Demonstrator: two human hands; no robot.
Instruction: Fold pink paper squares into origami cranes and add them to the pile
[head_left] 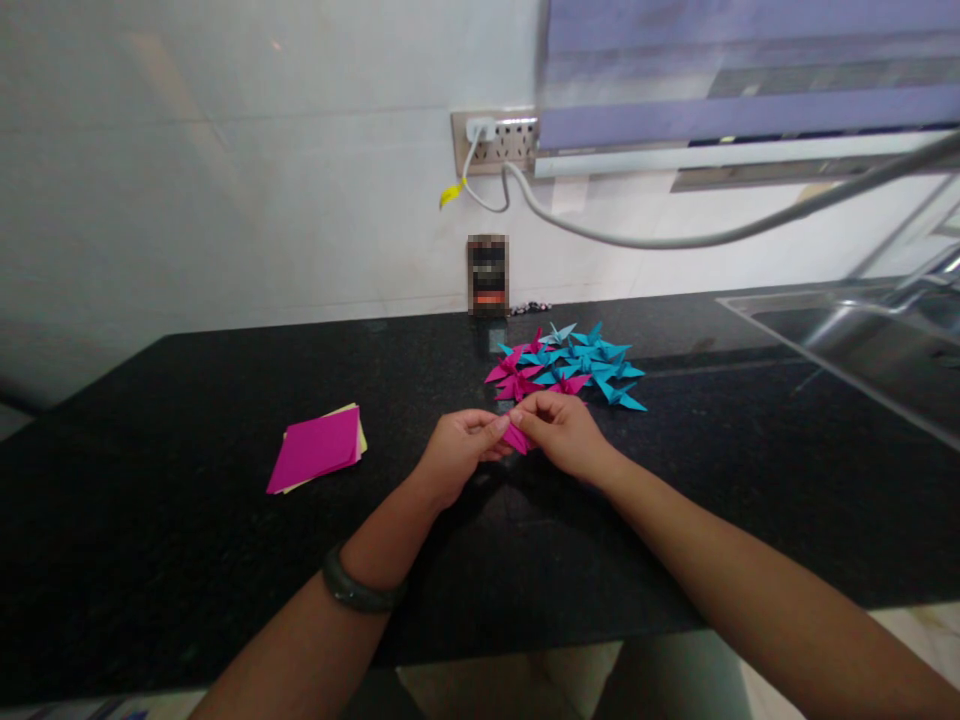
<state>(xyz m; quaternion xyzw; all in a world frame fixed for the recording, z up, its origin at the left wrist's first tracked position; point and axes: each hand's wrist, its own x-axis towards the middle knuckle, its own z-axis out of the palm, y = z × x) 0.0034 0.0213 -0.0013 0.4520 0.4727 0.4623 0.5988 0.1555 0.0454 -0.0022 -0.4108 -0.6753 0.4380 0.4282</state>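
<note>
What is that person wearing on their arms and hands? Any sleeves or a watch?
Both arms are bare, with no sleeves in view and no gloves. I can make out no rings on the left hand or the right hand. The only thing worn is a dark, smooth band around the left wrist. The picture does not show whether it is a watch or a bracelet.

- The folded pink paper [517, 438] was mostly hidden, pinched between the fingertips of the left hand [457, 452] and right hand [564, 428].
- At twelve o'clock, a small upright object [488, 275] was blurred beyond recognition.
- At three o'clock, the sink [862, 330] ran off the edge.
</note>
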